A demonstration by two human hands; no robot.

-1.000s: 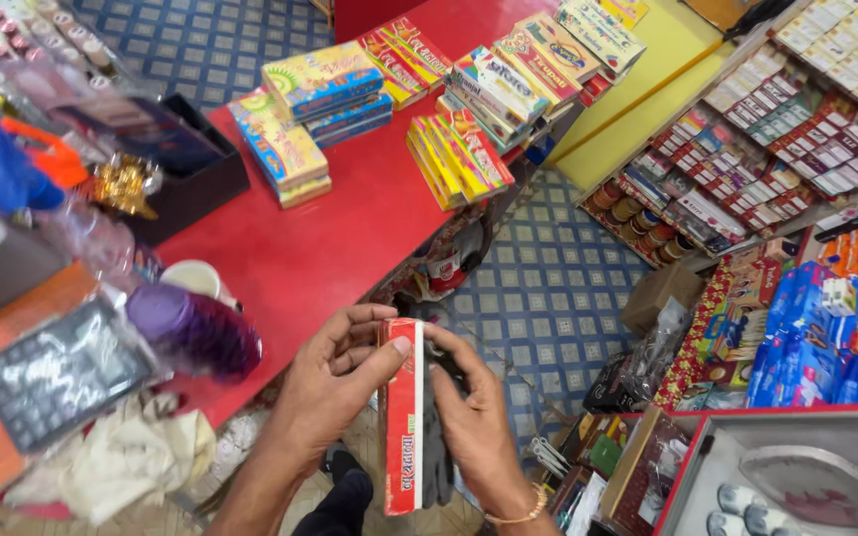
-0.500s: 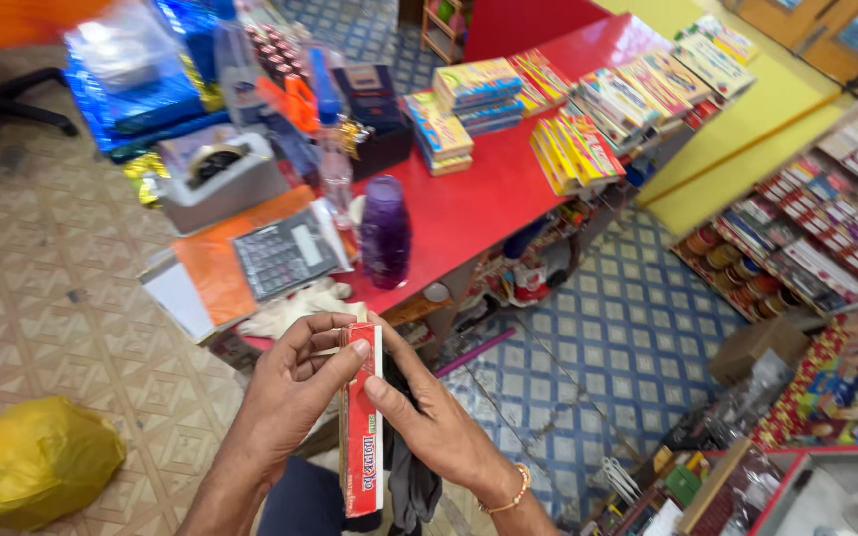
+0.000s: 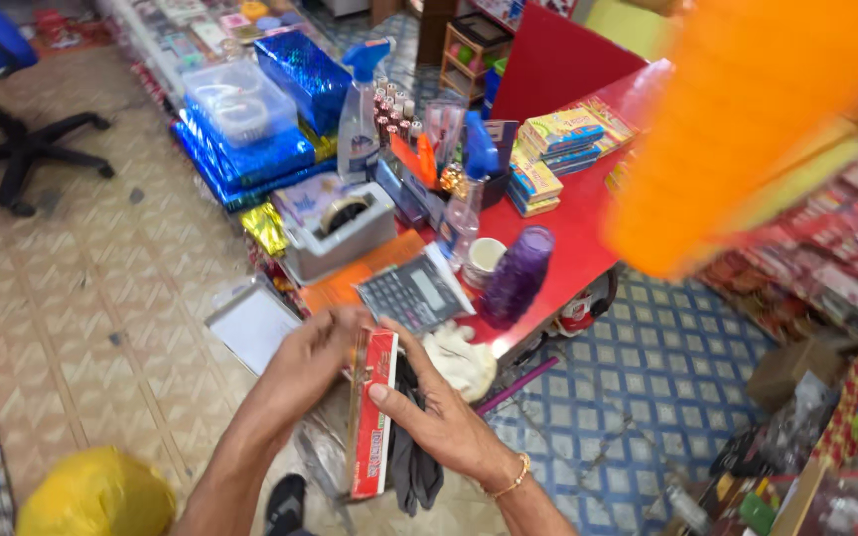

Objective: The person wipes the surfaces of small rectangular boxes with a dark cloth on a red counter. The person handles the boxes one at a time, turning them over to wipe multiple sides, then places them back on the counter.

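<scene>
Both my hands hold a long, narrow red box [image 3: 371, 417] upright in front of me. My left hand [image 3: 315, 357] grips its upper left side, fingers wrapped around the top edge. My right hand [image 3: 429, 417] holds the right side, thumb pressed on the red face; a thin bracelet sits on that wrist. Just beyond the box lie a grey calculator [image 3: 411, 295] and a white cloth [image 3: 461, 359] on the red counter [image 3: 573, 248].
On the counter stand a purple tumbler [image 3: 516, 275], a white cup [image 3: 486, 256], a spray bottle [image 3: 359, 109], a tape dispenser [image 3: 342, 230] and stacks of colourful boxes [image 3: 548, 159]. A blurred orange object [image 3: 747, 119] fills the upper right. A yellow bag [image 3: 96, 493] lies lower left, an office chair [image 3: 12, 109] upper left.
My view has swung left and down, bringing the floor, chair and blue boxes into sight. An orange object now blocks the upper right. Both hands still hold the red box.
</scene>
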